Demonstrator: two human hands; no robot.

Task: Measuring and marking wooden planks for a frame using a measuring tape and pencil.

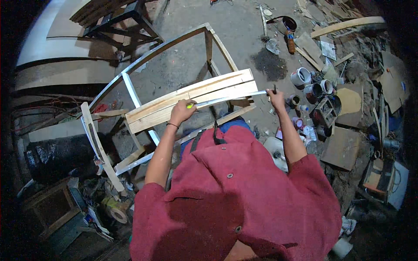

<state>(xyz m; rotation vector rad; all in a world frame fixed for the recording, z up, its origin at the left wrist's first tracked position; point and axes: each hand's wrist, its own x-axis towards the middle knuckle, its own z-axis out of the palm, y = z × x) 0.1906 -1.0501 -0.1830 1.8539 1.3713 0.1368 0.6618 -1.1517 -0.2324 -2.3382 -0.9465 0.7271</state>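
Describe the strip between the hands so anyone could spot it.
Find the large wooden frame with pale planks across it. Along their near edge, a thin strip, probably a measuring tape, runs from the left hand to the right hand. Its narrow, silvery length sets it apart from the broad planks.

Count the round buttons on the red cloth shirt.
3 on the red cloth shirt, running down the picture: small round greyish upper button, middle button and lower button. Folds may hide more.

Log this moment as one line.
left hand: grips thin silvery strip | right hand: holds strip's other end | strip: stretched along long pale wooden boards | boards: lie across open wooden frame
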